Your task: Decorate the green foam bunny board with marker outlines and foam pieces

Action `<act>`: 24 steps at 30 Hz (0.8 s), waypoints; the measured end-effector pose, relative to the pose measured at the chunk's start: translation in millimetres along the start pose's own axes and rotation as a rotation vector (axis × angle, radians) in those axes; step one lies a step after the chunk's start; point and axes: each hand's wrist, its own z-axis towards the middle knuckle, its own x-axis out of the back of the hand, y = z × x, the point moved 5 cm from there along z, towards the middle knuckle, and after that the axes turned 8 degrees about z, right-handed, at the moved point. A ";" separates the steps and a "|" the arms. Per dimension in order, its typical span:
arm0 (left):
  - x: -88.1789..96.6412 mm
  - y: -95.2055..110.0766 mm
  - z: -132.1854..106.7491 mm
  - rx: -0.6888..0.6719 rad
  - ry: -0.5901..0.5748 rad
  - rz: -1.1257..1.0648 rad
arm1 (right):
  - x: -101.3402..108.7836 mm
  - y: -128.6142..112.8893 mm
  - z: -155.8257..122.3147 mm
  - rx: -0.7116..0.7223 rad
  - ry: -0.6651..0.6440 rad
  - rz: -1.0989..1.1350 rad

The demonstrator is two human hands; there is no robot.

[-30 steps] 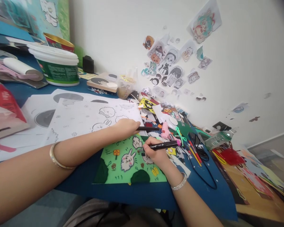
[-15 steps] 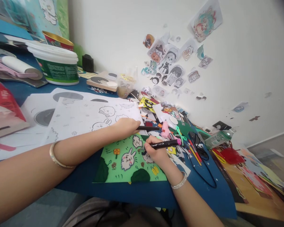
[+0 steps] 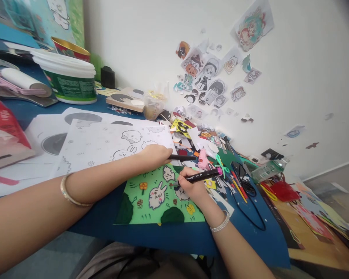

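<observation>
In front of me lies a green picture (image 3: 148, 190) with white cartoon animals, flowers and dark green bushes. My right hand (image 3: 190, 182) is closed round a black marker (image 3: 202, 176) with a pink end. The marker's tip points down at the picture beside a small red flower, and I cannot tell whether it touches. My left hand (image 3: 158, 154) rests at the picture's far edge, closed on a black pen (image 3: 184, 157) that sticks out to the right. Behind it lies a white sheet (image 3: 84, 147) of printed outline animals, partly hidden under my left arm.
Paper scraps, a pink glue gun (image 3: 203, 159), green scissors (image 3: 222, 164) and a black cable (image 3: 258, 217) crowd the right side. A white and green tub (image 3: 69, 83) stands at the back left. A plastic bottle (image 3: 269, 170) lies farther right.
The marker in my right hand has tilted a little, its pink end now slightly higher. My left hand and the picture stay in place.
</observation>
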 end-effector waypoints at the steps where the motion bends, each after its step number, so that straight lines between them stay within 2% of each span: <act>1: 0.3 0.2 -0.3 -0.001 -0.003 0.001 | -0.1 -0.4 -0.1 0.001 -0.003 0.006; 24: 1.9 1.1 -1.9 -0.008 -0.006 0.010 | -1.9 0.6 -3.0 -0.072 -0.040 0.069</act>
